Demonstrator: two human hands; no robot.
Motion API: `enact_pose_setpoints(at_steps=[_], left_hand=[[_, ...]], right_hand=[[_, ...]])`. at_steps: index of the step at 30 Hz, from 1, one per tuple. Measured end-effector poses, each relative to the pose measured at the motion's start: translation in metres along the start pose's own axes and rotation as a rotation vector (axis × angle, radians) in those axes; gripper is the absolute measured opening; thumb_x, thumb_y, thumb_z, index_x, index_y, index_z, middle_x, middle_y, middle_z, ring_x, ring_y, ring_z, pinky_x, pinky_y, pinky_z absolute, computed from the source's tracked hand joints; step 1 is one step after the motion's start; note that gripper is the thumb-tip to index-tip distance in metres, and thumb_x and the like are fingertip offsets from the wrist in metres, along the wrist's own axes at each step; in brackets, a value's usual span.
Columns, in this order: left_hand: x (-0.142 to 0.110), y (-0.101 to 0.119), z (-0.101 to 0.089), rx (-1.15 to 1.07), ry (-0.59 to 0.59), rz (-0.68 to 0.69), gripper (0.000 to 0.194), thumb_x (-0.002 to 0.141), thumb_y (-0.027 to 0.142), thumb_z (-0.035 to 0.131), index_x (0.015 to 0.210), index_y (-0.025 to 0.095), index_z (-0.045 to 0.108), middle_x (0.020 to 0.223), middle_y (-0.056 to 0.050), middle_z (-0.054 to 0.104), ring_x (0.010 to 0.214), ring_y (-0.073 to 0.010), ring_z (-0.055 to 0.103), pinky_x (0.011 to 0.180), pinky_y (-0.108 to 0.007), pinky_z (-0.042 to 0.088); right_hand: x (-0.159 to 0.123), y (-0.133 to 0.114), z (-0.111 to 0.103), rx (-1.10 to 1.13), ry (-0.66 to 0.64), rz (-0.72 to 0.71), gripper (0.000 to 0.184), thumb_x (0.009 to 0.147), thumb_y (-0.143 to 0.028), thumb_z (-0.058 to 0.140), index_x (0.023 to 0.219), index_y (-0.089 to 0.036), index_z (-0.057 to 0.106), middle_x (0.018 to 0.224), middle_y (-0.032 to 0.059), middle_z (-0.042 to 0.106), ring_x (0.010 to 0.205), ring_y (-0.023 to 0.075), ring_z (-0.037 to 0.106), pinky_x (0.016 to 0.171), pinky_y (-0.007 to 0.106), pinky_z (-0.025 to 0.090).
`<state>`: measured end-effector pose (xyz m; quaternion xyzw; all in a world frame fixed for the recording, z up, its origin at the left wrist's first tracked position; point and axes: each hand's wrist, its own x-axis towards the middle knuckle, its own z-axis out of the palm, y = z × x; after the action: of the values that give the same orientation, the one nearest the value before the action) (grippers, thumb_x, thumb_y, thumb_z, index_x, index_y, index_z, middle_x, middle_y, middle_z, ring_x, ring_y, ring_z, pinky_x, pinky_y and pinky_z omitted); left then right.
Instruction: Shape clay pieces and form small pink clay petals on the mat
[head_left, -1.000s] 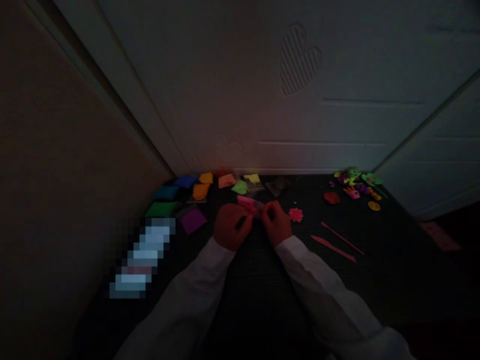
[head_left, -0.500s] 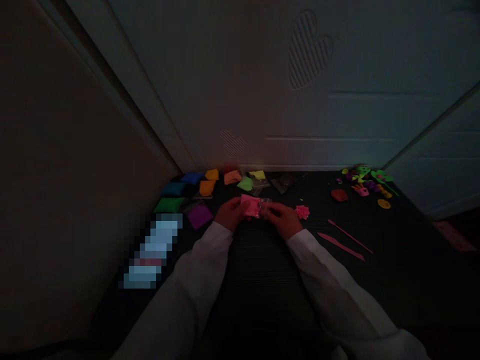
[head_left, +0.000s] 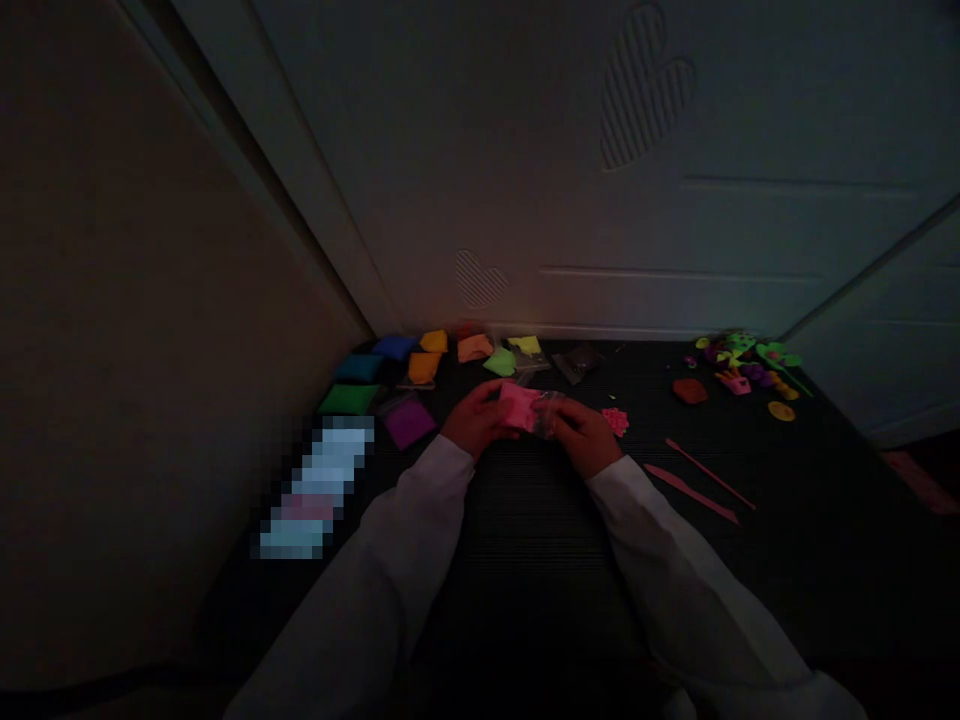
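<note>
We see the pink packet [head_left: 518, 408] mid-frame: left hand [head_left: 478, 420] clamped on one end, right hand [head_left: 589, 437] pinching the other, presumably to steady it; pink tools [head_left: 691, 490] lie right of centre, probably for easy reach.

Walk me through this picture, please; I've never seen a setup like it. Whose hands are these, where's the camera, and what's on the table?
There is no machine: these are a person's two bare hands, in pale sleeves. The one view comes from a camera on that person's head, looking forward and down. The left hand holds a pink packet; the right hand pinches its clear end. On the dark table, more coloured packets lie at the left and back. To the right are a bumpy pink piece, a red lump, two slim pink tools and a group of small colourful shapes. The bright patch on the left is pixelated, so I cannot tell what it is.
</note>
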<state>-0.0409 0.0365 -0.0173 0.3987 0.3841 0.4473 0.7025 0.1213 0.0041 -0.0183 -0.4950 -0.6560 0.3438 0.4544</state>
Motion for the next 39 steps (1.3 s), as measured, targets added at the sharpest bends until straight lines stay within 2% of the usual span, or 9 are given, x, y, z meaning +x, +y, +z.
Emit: enact_pose_setpoints(at_steps=[5,11,18,23,26,32,39], left_hand=[[-0.001,-0.003,0.003,0.056,0.037,0.010,0.043,0.058,0.021,0.064,0.096,0.016,0.046,0.070,0.000,0.060,0.052,-0.0111,0.057,0.044,-0.023,0.049],[0.000,-0.005,0.003,0.087,0.013,0.015,0.040,0.055,0.019,0.066,0.088,0.017,0.044,0.066,0.002,0.060,0.051,-0.0113,0.057,0.043,-0.023,0.049],[0.002,-0.004,0.000,0.045,-0.004,-0.023,0.042,0.054,0.020,0.068,0.088,0.017,0.043,0.068,0.002,0.060,0.050,-0.0111,0.057,0.042,-0.023,0.049],[0.004,-0.006,-0.001,0.076,0.027,-0.042,0.043,0.052,0.022,0.069,0.086,0.017,0.043,0.068,0.002,0.060,0.050,-0.0125,0.058,0.041,-0.024,0.049],[0.005,-0.007,-0.002,0.059,0.022,-0.059,0.040,0.054,0.023,0.068,0.085,0.016,0.043,0.067,0.002,0.059,0.049,-0.0122,0.057,0.039,-0.024,0.048],[0.006,-0.007,-0.005,0.033,0.001,-0.094,0.039,0.055,0.023,0.067,0.086,0.016,0.044,0.067,0.001,0.058,0.050,-0.0132,0.058,0.040,-0.024,0.048],[0.006,-0.006,-0.005,0.034,-0.008,-0.114,0.037,0.054,0.024,0.069,0.083,0.014,0.049,0.066,0.000,0.059,0.049,-0.0117,0.057,0.039,-0.022,0.047]], right_hand=[[0.001,0.005,0.002,-0.007,0.026,0.018,0.017,0.070,-0.026,0.055,0.084,-0.022,0.064,0.086,0.0022,0.063,0.083,0.0160,0.056,0.075,0.030,0.043],[0.002,-0.002,0.002,-0.041,0.060,0.030,0.013,0.068,-0.027,0.057,0.074,-0.019,0.065,0.077,0.0025,0.060,0.073,0.0146,0.055,0.067,0.028,0.043],[0.001,-0.004,0.001,-0.078,0.028,-0.025,0.015,0.068,-0.028,0.058,0.080,-0.021,0.063,0.082,0.0024,0.061,0.076,0.0145,0.056,0.069,0.029,0.043],[0.000,-0.001,0.003,-0.254,0.091,-0.136,0.013,0.071,-0.025,0.054,0.081,-0.023,0.063,0.082,0.0031,0.062,0.080,0.0156,0.056,0.074,0.031,0.043],[-0.001,0.000,0.003,-0.284,0.111,-0.167,0.017,0.072,-0.023,0.052,0.086,-0.024,0.062,0.085,0.0027,0.062,0.084,0.0158,0.056,0.078,0.032,0.043],[-0.002,0.002,0.002,-0.331,0.076,-0.168,0.028,0.073,-0.026,0.052,0.101,-0.024,0.058,0.096,0.0048,0.058,0.089,0.0160,0.053,0.081,0.032,0.042],[-0.003,0.005,0.005,-0.299,0.010,-0.150,0.027,0.071,-0.029,0.055,0.098,-0.027,0.059,0.095,0.0035,0.055,0.089,0.0162,0.051,0.079,0.032,0.042]])
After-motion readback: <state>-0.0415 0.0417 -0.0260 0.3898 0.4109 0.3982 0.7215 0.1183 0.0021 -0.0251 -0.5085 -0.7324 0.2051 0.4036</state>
